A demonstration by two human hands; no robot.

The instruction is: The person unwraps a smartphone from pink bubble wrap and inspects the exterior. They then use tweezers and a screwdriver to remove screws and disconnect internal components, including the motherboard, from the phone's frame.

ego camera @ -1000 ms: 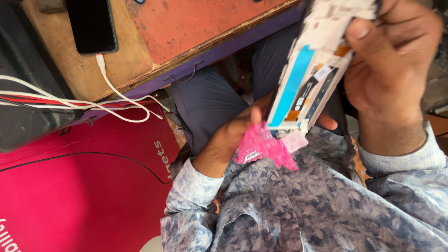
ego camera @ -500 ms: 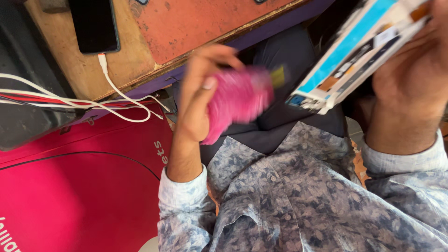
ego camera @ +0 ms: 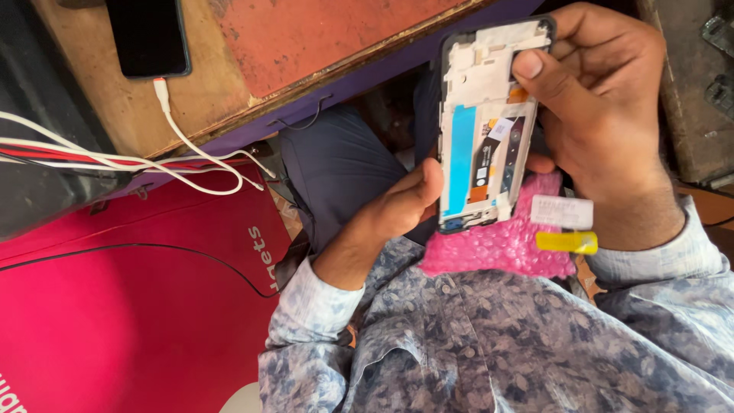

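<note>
Both hands hold a phone display frame point(ego camera: 483, 122), its white inner side with a blue strip and small flex parts turned up. My right hand point(ego camera: 604, 115) grips its top, thumb pressed on the upper right corner. My left hand point(ego camera: 397, 208) supports the lower left edge with the thumb against the frame's side. Under the frame, on my lap, lies a pink bubble-wrap pouch point(ego camera: 501, 245) with a white label and a yellow tab point(ego camera: 566, 242).
A black phone point(ego camera: 147, 34) lies on the worn wooden table point(ego camera: 306, 38) at the top, plugged into a white cable point(ego camera: 191, 153). More white and red cables run left. A red surface point(ego camera: 115, 306) fills the lower left.
My left hand lifted the pink pouch, then lowered it onto my lap and moved to the frame's lower edge. My right hand turned the frame so its inner side faces up.
</note>
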